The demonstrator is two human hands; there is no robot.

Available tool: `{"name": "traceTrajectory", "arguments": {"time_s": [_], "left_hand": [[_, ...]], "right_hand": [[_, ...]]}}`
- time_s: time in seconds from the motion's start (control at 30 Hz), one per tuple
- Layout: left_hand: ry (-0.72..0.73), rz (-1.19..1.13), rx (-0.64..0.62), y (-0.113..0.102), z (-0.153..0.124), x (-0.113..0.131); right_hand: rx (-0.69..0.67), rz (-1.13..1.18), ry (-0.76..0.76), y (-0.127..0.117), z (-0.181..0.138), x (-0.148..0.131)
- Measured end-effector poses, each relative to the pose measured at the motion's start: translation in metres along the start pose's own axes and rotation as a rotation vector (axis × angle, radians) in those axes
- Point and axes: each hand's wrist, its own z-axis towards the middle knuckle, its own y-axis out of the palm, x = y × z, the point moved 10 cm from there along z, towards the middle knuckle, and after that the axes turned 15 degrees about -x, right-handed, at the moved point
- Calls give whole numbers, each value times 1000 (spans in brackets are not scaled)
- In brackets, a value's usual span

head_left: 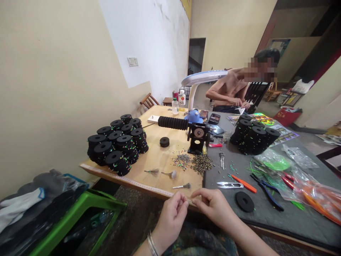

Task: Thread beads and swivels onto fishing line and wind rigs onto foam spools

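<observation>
At the table's front edge my left hand (176, 210) has its thumb and fingers pressed together in a pinch. My right hand (210, 204) pinches too, its fingertips almost meeting the left ones. Something small and pale shows between the two, too tiny to name. Just beyond them on the wood lie small fibre bundles, the closest a tuft with a white stem (182, 186). Thread snips (230, 185), an orange-handled tool (244, 184) and a black foam spool (244, 202) lie right of my right hand.
Stacked black foam spools (117, 142) stand at left, more (252, 133) at right. A black clamp device (197, 137), a lamp (195, 92) and bead piles (201, 163) occupy the middle. Pliers (268, 192) and plastic bags (306, 185) lie right. A person (234, 85) sits beyond.
</observation>
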Motion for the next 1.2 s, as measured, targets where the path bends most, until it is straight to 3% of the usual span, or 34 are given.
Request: {"name": "traceTrajectory", "arguments": {"time_s": [0.13, 0.33, 0.67, 0.87, 1.2], "left_hand": [[-14, -10, 32, -8, -2, -2], [-12, -7, 47, -12, -3, -1], [-13, -24, 64, -16, -2, -3], [-10, -52, 37, -8, -2, -5], [-13, -57, 17, -2, -2, -5]], "right_hand": [[-8, 44, -69, -6, -5, -4], [-32, -105, -52, -9, -7, -6], [-63, -165, -43, -12, -8, -9], [-32, -249, -90, -12, -11, -20], [-44, -251, -45, -7, -5, -15]]}}
